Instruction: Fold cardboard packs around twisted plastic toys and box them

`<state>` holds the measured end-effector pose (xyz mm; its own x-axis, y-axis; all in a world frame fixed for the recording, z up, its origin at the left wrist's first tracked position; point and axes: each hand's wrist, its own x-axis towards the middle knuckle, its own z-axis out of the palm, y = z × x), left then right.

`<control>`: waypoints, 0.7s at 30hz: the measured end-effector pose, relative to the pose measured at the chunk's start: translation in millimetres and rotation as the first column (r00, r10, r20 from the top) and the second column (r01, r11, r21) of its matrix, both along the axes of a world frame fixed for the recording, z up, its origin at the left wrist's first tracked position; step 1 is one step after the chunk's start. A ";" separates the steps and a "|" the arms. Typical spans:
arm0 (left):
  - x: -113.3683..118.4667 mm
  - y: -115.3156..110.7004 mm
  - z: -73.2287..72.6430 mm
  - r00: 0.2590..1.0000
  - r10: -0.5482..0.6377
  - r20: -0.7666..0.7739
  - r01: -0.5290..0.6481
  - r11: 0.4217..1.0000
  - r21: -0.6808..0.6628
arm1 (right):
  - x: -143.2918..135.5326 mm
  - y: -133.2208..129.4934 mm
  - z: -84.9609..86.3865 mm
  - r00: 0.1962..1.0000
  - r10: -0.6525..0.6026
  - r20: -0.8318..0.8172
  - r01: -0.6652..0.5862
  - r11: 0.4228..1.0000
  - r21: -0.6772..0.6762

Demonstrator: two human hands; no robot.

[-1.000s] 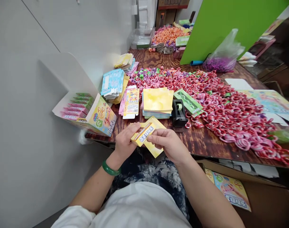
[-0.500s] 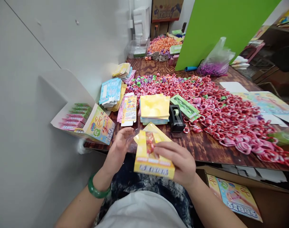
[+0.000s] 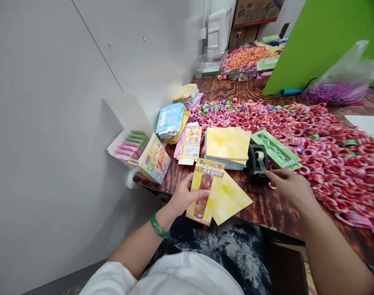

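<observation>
tilted green panel (image 3: 322,37); blue tube (image 3: 290,91) near clear bag (image 3: 343,76); grey wall (image 3: 51,123)

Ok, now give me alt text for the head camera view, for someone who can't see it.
A person's left hand holds a yellow windowed box while the right hand is at a black tape dispenser on a wood-grain table. Behind lies a broad heap of red and pink loops; a display carton of small packs stands at left.

Below centre in the frame, our left hand (image 3: 182,197) grips a yellow windowed box (image 3: 205,182) overlapping a yellow card (image 3: 234,197). Right of centre, our right hand (image 3: 293,188) has its fingertips at a black tape dispenser (image 3: 257,162). Coloured rings (image 3: 322,141) heap across the right; an open display box (image 3: 156,162) stands centre-left.
</observation>
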<state>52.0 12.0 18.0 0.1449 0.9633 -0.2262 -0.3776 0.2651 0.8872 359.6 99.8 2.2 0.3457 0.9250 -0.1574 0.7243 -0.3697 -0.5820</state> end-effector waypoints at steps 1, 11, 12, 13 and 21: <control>0.7 -1.0 0.2 1.000 0.004 -0.013 -0.004 1.000 0.006 | 3.3 5.9 -1.3 0.995 -0.020 -0.095 0.018 1.000 -0.020; -3.4 0.0 -4.1 0.995 0.034 -0.093 -0.034 0.999 -0.001 | -3.6 9.3 -19.9 0.569 -0.165 -0.806 0.284 0.959 0.003; -3.1 0.7 -5.3 0.995 0.028 -0.093 -0.029 1.000 -0.005 | -5.6 5.6 -21.8 0.503 -0.137 -0.853 0.321 0.946 0.038; -2.5 1.4 -6.6 0.995 0.022 -0.095 -0.023 1.000 -0.011 | -7.8 0.8 -24.0 0.455 -0.097 -0.885 0.349 0.934 0.076; 0.1 7.9 -16.0 0.998 0.005 -0.064 -0.007 1.000 -0.028 | -19.8 -35.6 -54.7 0.611 -0.046 -0.791 0.370 0.899 0.234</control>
